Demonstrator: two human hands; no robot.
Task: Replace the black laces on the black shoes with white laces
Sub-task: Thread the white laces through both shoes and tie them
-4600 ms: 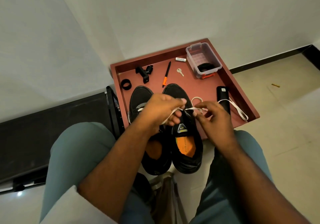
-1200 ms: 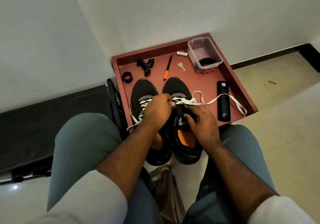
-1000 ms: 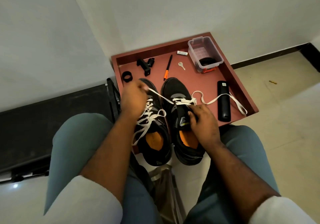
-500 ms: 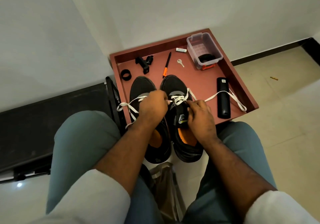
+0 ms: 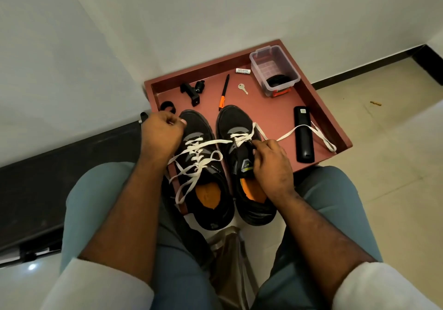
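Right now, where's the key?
In the head view, the key lies flat on the far part of the red tray, between the pen and the clear box, beyond the right shoe.

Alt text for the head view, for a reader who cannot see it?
Seated person's left hand pulls a flat white lace sideways from the right black shoe while the right hand steadies it; the left black shoe is already white-laced, on a reddish-brown tray.
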